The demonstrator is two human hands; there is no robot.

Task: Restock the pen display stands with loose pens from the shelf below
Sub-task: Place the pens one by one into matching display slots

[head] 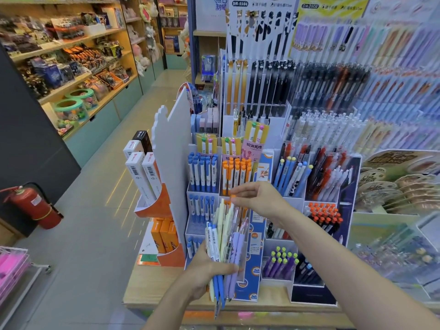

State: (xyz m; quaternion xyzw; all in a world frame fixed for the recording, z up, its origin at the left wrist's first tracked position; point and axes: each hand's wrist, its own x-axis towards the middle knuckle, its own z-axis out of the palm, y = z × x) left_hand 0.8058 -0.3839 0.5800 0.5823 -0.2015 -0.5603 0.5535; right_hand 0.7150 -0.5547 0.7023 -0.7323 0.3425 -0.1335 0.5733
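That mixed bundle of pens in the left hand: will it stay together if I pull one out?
Probably not neatly. The pen bundle is fanned and uneven, gripped only low down by the left hand, so smooth, stiff barrels may slide. The right hand pinching one orange-capped pen could drag its neighbours.

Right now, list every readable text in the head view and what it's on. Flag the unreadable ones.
"DM-2504": header card above the cat-print pens.
"DM-2608", less sharp: yellow header card to its right.
"600": round sticker on the blue side panel of the pen stand.
Chinese characters, not reliably legible: pink pen pack, blue poster, round stickers display.
Too small or blurred: white boxes' barcode labels, pen barrels held by the left hand, fire extinguisher label.
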